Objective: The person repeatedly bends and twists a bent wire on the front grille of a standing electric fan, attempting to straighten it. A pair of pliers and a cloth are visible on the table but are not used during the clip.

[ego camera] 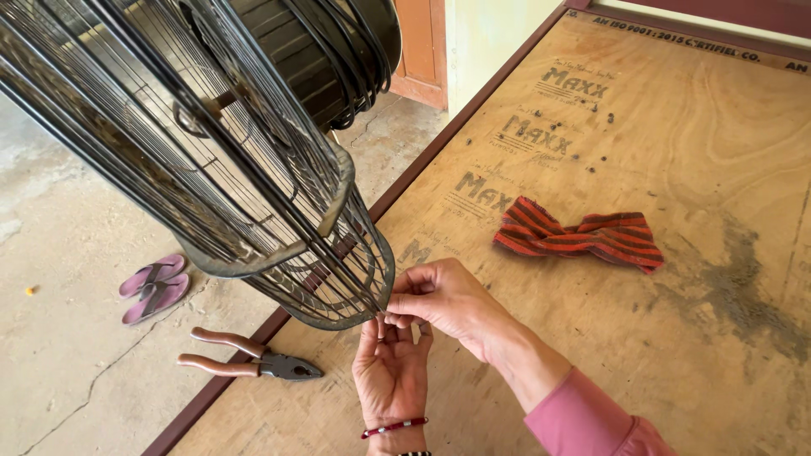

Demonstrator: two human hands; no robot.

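Dark printed stamps [541,135] repeat diagonally across the plywood board [676,338].

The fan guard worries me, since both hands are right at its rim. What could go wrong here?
1. The fan guard hangs tilted over the plywood table edge; it might slip off.
2. The right hand pinches at the thin rim wires above the left hand; fingers could get nicked.
3. The pliers on the floor below could be stepped on.

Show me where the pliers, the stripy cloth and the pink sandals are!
pliers [253,359], head view, on the handles near the pivot.
stripy cloth [583,236], head view, on its twisted middle.
pink sandals [155,287], head view, between the pair's soles.
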